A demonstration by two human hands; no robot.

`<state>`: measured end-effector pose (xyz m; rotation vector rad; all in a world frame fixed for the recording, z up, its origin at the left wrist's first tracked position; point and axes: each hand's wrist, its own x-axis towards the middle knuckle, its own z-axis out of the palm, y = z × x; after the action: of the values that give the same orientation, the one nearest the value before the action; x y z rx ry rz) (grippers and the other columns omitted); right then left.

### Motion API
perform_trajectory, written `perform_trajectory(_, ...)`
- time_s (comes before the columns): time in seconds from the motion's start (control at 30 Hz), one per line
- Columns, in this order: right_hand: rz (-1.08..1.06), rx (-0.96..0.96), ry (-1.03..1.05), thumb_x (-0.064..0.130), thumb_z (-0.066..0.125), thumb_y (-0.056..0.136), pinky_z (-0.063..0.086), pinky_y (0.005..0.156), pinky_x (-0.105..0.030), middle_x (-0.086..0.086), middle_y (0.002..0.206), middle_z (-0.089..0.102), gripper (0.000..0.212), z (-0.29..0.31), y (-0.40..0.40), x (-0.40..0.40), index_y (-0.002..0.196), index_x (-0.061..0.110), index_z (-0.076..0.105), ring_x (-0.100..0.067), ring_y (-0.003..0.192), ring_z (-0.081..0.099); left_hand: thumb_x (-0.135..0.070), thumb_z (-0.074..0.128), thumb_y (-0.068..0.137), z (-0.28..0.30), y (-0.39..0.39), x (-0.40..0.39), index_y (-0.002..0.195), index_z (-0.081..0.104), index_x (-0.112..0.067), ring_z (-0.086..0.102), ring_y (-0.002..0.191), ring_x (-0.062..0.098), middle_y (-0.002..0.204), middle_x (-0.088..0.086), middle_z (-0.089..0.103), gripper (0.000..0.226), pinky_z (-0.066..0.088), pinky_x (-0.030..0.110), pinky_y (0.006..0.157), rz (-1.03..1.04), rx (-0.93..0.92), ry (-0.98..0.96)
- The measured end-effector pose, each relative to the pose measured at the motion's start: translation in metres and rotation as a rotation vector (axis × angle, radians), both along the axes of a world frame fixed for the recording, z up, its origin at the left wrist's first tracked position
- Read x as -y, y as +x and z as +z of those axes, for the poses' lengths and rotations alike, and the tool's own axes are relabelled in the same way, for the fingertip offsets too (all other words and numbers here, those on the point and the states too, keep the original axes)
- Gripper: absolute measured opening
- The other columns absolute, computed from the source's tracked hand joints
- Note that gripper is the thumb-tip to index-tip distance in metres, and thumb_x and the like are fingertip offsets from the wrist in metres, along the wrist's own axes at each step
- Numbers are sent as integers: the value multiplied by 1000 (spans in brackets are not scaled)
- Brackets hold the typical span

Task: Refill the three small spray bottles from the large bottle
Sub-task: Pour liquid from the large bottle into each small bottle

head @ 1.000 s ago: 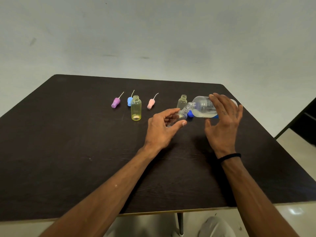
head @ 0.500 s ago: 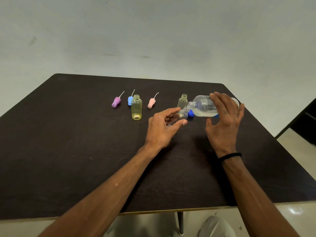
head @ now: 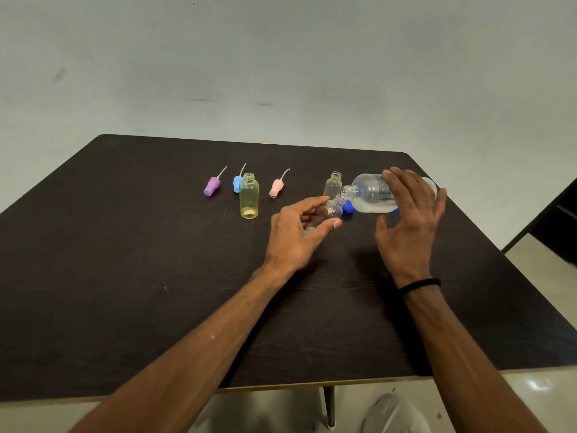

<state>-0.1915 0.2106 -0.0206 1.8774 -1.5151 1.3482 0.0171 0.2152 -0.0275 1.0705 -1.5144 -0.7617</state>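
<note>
In the head view the left hand (head: 299, 235) pinches a clear small bottle (head: 331, 210) tilted between thumb and fingers, while the right hand (head: 409, 220) wraps the large bottle (head: 371, 192) laid nearly flat, its neck just above the small one's mouth. A good pour, I judge, means mouths aligned and a slow tip. Beyond the left grip: three small bottles counting the yellow bottle (head: 249, 198) and a pale bottle (head: 332, 186), three spray heads, one blue cap (head: 347, 208).

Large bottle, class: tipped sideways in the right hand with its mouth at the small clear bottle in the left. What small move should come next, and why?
Probably tip the large bottle slightly further: its liquid lies low along its side, its mouth meets the small clear bottle gripped by the left hand.
</note>
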Motion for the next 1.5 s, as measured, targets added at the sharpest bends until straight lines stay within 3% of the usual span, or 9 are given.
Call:
perform_trajectory(0.57, 6, -9, -28, -15, 75, 72, 14, 124, -74, -4, 153, 57, 84, 0, 1, -1, 148, 17, 59, -25, 149, 45, -26, 90, 83, 1, 1, -1, 133, 72, -19, 73, 101, -2, 109, -7, 79, 53, 58, 19, 95, 6, 6, 10)
perform_trajectory(1.13, 7, -5, -33, -14, 75, 72, 13, 125, -73, -4, 152, 57, 83, 1, 1, -2, 148, 17, 60, -24, 149, 45, -25, 90, 83, -1, 0, -1, 133, 73, -19, 74, 102, 2, 109, -6, 79, 53, 60, 28, 97, -1, -9, 17)
perform_trajectory(1.5, 5, -9, -30, -15, 74, 71, 13, 124, -74, -2, 153, 56, 84, 0, 0, -1, 148, 18, 60, -23, 150, 44, -24, 90, 82, 1, 0, 0, 131, 74, -19, 74, 100, 1, 106, -7, 79, 51, 59, 22, 96, 2, -16, 13)
